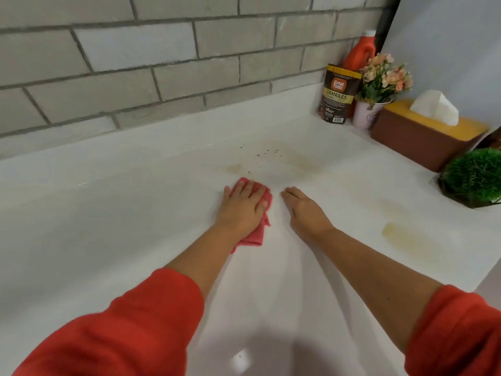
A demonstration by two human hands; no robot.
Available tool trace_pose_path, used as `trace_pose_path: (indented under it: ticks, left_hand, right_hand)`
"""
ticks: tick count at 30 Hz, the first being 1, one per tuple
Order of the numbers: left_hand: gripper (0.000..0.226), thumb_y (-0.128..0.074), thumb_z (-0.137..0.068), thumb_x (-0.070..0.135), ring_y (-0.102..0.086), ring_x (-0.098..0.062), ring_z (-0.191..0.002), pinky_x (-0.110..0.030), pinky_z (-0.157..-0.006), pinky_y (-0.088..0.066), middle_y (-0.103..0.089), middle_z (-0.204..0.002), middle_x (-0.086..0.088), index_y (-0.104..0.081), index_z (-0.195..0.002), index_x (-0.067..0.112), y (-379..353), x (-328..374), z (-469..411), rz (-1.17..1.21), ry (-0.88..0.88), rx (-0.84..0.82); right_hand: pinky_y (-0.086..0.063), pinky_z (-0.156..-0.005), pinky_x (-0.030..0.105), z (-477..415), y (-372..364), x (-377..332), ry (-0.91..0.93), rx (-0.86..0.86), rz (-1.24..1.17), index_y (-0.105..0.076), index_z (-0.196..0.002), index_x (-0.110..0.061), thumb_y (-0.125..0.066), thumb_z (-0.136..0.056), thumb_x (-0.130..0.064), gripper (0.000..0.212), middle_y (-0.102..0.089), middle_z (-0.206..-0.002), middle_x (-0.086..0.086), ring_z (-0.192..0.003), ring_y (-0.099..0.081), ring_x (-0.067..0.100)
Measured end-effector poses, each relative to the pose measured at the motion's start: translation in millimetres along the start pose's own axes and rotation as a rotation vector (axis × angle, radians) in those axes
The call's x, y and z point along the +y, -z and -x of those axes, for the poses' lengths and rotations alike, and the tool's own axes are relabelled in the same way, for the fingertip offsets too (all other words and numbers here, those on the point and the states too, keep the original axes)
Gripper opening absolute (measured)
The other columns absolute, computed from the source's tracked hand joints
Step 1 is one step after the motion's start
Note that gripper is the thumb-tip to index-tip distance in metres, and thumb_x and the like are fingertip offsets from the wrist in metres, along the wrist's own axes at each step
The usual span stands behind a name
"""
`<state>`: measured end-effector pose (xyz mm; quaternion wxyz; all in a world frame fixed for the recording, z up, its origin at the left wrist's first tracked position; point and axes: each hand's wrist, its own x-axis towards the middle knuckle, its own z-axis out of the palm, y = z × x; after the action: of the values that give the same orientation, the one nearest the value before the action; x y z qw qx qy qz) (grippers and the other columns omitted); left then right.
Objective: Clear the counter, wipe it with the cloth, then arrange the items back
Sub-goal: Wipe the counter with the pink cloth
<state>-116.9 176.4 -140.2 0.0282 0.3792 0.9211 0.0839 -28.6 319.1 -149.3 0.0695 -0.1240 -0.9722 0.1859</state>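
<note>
The pink cloth (250,238) lies crumpled on the white tabletop (108,213), well to the left of the tissue box (423,142) and nearer the person than it. Its long axis runs away from the person: the far end points at the tiled wall, and the near tail trails back under the wrist.

The left hand (242,207) presses flat on top of the cloth. Its fingers (248,189) are straight and slightly apart, not curled round anything. Cloth shows just past the fingertips, along the thumb side and behind the heel of the hand. The rest is hidden under the palm.

The right hand (305,213) rests palm down on the bare tabletop between the cloth and the tissue box, apart from the cloth, its fingers straight and close together.

Dark specks (267,151) and pale yellowish stains (306,164) mark the surface left of the tissue box, beyond both hands. Just beside the box stands a flower pot (363,114), and left of that a coffee granules pouch (337,96) — an orange bottle (362,54) stands behind them. A green plant (474,175) sits near the box on its near side.
</note>
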Motion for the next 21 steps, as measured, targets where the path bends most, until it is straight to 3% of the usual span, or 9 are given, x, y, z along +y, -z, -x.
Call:
trace_pose_path:
  ticks: [4, 8, 12, 18, 21]
  left_hand:
    - [0.053, -0.019, -0.096, 0.047, 0.000, -0.008, -0.146, -0.050, -0.115, 0.003, -0.012, -0.158, 0.009, -0.020, -0.147, 0.034, 5.6, -22.7, 38.6, -0.013, -0.192, -0.037]
    - [0.048, -0.025, -0.100, 0.039, -0.001, -0.008, -0.146, -0.054, -0.114, 0.002, -0.014, -0.157, 0.008, -0.023, -0.147, 0.030, 11.2, -67.3, 22.6, 0.078, 0.102, 0.022]
    - [0.050, -0.020, -0.100, 0.037, -0.003, -0.020, -0.146, -0.054, -0.115, -0.002, -0.014, -0.157, -0.001, -0.020, -0.148, 0.024, 6.5, -52.8, -11.4, 0.048, 0.329, 0.051]
    - [0.049, -0.022, -0.100, 0.038, -0.002, -0.015, -0.146, -0.049, -0.116, 0.000, -0.016, -0.157, 0.004, -0.019, -0.148, 0.029, -1.9, 28.6, 1.0, 0.015, -0.003, 0.007]
    - [0.050, -0.020, -0.099, 0.045, 0.000, -0.009, -0.146, -0.048, -0.116, 0.002, -0.014, -0.157, 0.009, -0.020, -0.147, 0.034, -2.1, 25.7, 37.6, 0.015, -0.137, -0.032]
  right_hand:
    - [-0.016, -0.114, 0.020, 0.0, -0.6, 2.5, -0.004, -0.015, -0.015, -0.030, -0.146, -0.007, -0.034, -0.090, 0.008, 0.058, -0.025, -0.154, 0.000, -0.143, -0.022, 0.016]
    - [-0.020, -0.113, 0.020, 0.7, 0.3, 1.5, 0.001, -0.021, -0.025, -0.032, -0.145, -0.005, -0.034, -0.088, 0.009, 0.058, -0.028, -0.152, 0.000, -0.141, -0.027, 0.018]
    - [-0.023, -0.109, 0.016, 1.8, 2.0, -0.5, 0.006, -0.007, -0.037, -0.033, -0.143, -0.004, -0.034, -0.087, 0.011, 0.058, -0.033, -0.147, 0.003, -0.136, -0.032, 0.019]
    - [-0.020, -0.116, 0.024, 1.2, -2.5, 1.5, -0.039, 0.055, -0.162, -0.028, -0.145, -0.004, -0.034, -0.092, 0.005, 0.054, -0.027, -0.152, 0.006, -0.141, -0.027, 0.019]
    - [-0.020, -0.116, 0.022, 3.2, -1.7, 2.3, -0.058, 0.081, -0.218, -0.028, -0.145, -0.004, -0.038, -0.091, 0.005, 0.056, -0.028, -0.150, 0.007, -0.140, -0.028, 0.019]
